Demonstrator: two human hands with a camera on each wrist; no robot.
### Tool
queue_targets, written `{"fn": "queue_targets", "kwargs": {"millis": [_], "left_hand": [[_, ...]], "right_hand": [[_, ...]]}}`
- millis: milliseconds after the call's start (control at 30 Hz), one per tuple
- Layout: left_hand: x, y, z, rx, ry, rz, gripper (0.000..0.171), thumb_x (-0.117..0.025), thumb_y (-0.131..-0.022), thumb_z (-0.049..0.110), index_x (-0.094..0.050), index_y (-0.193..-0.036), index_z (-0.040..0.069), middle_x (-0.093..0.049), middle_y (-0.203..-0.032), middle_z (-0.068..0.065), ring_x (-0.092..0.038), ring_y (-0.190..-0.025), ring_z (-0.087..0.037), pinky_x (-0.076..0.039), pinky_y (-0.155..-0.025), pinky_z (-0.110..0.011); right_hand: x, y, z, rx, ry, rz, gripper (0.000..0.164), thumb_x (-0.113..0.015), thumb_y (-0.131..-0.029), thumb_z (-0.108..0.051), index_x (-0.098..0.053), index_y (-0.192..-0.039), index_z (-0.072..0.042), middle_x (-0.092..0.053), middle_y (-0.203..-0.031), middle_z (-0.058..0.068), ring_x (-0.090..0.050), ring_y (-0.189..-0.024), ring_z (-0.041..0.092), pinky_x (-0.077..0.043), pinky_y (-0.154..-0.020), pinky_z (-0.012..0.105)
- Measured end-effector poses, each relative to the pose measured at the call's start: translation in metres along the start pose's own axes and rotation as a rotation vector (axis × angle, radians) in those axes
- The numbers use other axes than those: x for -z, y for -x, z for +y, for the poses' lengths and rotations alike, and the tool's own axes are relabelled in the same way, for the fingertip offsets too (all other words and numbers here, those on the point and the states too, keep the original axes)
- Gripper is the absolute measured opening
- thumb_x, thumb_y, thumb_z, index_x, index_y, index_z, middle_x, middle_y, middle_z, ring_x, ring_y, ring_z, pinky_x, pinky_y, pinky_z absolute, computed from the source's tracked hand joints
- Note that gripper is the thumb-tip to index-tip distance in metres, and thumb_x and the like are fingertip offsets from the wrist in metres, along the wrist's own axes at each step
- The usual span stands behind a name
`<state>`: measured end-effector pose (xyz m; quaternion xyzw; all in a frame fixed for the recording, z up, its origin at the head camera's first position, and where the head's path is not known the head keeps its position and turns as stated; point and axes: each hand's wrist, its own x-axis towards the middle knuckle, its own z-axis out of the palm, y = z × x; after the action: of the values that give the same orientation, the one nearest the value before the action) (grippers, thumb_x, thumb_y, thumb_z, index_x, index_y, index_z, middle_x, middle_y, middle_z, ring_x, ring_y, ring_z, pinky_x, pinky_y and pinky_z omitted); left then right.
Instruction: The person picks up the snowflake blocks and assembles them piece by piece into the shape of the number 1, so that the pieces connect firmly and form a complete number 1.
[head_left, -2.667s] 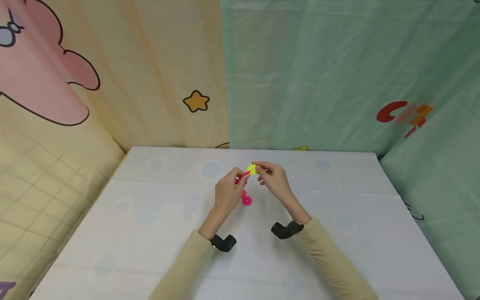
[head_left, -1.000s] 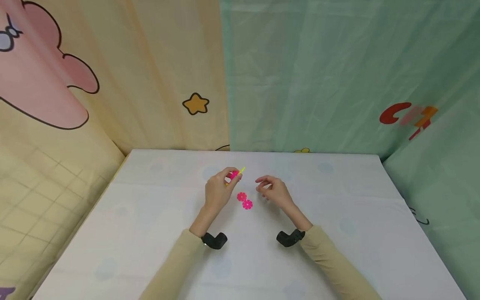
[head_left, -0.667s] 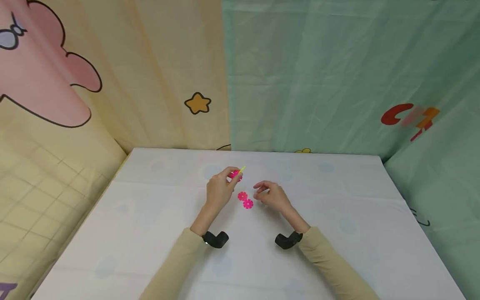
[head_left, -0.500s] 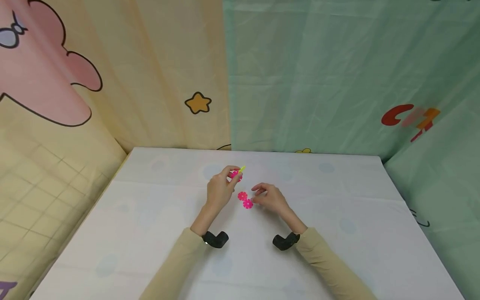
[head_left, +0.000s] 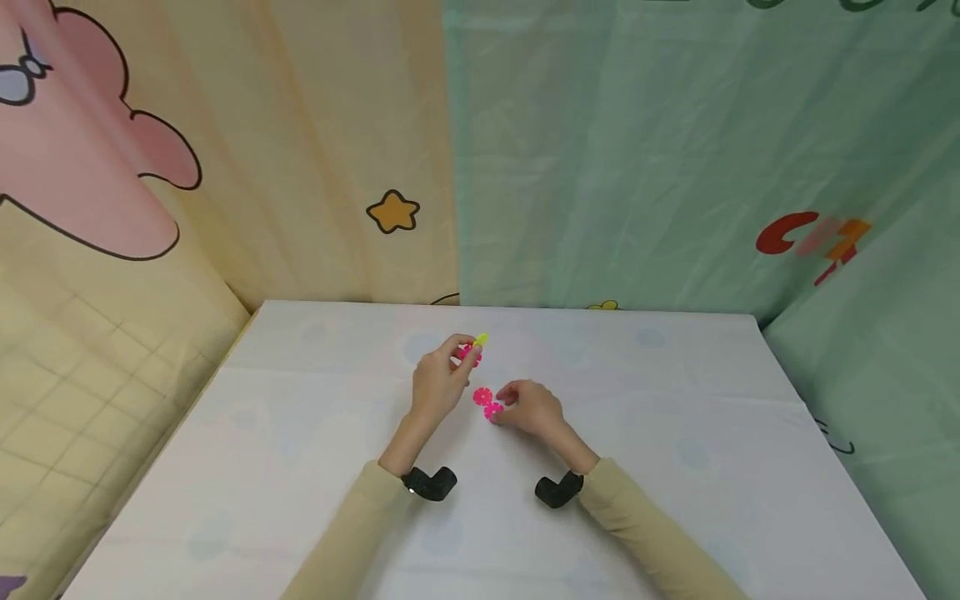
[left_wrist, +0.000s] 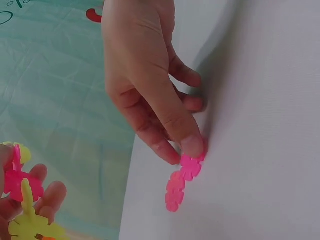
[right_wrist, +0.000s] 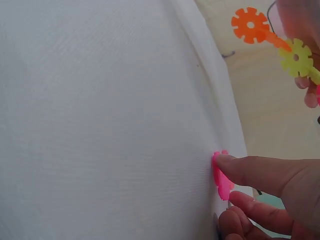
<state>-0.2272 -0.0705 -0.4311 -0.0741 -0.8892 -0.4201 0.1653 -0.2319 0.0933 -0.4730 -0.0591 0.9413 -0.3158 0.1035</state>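
My left hand [head_left: 437, 383] holds a joined chain of notched plastic snowflake discs above the table. A pink disc [left_wrist: 23, 185] and a yellow disc [left_wrist: 35, 227] show in the left wrist view, and an orange disc [right_wrist: 250, 25] stands out from the chain's end in the right wrist view. On the table lie two pink snowflake discs, edge to edge. My right hand [head_left: 532, 410] pinches the nearer pink disc [head_left: 492, 412], thumb on one edge and forefinger at the other. The farther pink disc [left_wrist: 175, 192] lies beside it, untouched by the fingers.
A white cloth with faint spots covers the table [head_left: 300, 467]. Behind it hang a yellow curtain [head_left: 315, 150] and a green curtain [head_left: 600, 150]. A black wrist camera [head_left: 430, 483] sits on the left wrist, another black camera [head_left: 558, 490] on the right.
Earlier both hands were at the yellow disc on the chain. The right hand has since let go and moved down and left to the nearer pink disc. The left hand keeps the chain.
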Motion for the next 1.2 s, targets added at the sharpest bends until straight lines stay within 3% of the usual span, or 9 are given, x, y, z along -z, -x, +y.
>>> {"fn": "queue_targets", "kwargs": {"millis": [333, 500, 633, 967, 1200], "left_hand": [[0.000, 0.002, 0.005, -0.027, 0.057, 0.015, 0.026, -0.061, -0.094, 0.031, -0.068, -0.113, 0.013, -0.071, -0.085, -0.006, -0.062, -0.052, -0.011, -0.041, -0.046, -0.023], [-0.001, 0.005, 0.006, -0.022, 0.048, 0.008, 0.023, -0.061, -0.094, 0.028, -0.068, -0.109, 0.012, -0.070, -0.084, -0.005, -0.060, -0.053, -0.010, -0.042, -0.046, -0.022], [-0.003, 0.005, 0.009, -0.030, 0.047, 0.003, 0.023, -0.062, -0.094, 0.028, -0.068, -0.108, 0.012, -0.069, -0.083, -0.005, -0.059, -0.053, -0.010, -0.042, -0.046, -0.023], [-0.007, 0.005, 0.009, 0.000, 0.100, 0.007, 0.024, -0.062, -0.094, 0.032, -0.068, -0.107, 0.013, -0.069, -0.081, -0.004, -0.062, -0.053, -0.013, -0.041, -0.044, -0.023], [-0.008, 0.008, 0.011, 0.008, 0.132, -0.013, 0.024, -0.061, -0.094, 0.030, -0.068, -0.108, 0.012, -0.067, -0.079, -0.004, -0.058, -0.052, -0.010, -0.039, -0.044, -0.023]], "right_hand": [[-0.003, 0.002, 0.004, 0.036, 0.013, 0.009, 0.025, -0.080, -0.076, -0.026, -0.065, -0.091, -0.014, -0.063, -0.080, 0.000, -0.055, -0.071, 0.015, -0.042, -0.061, 0.028], [0.002, 0.002, 0.009, 0.053, -0.050, -0.051, 0.016, -0.071, -0.085, -0.017, -0.067, -0.098, -0.010, -0.060, -0.076, 0.001, -0.052, -0.066, 0.014, -0.040, -0.058, 0.025], [0.011, 0.003, 0.010, 0.047, -0.124, -0.079, 0.019, -0.063, -0.089, -0.014, -0.068, -0.105, -0.006, -0.058, -0.074, 0.003, -0.051, -0.062, 0.014, -0.040, -0.055, 0.024], [0.035, 0.005, 0.006, 0.065, -0.223, 0.035, 0.026, -0.062, -0.090, -0.014, -0.066, -0.115, -0.007, -0.062, -0.079, 0.011, -0.057, -0.059, 0.019, -0.044, -0.050, 0.023], [0.051, 0.009, -0.001, 0.096, -0.334, 0.150, 0.028, -0.060, -0.091, -0.016, -0.063, -0.117, -0.006, -0.065, -0.090, 0.022, -0.064, -0.068, 0.033, -0.044, -0.053, 0.022]]}}
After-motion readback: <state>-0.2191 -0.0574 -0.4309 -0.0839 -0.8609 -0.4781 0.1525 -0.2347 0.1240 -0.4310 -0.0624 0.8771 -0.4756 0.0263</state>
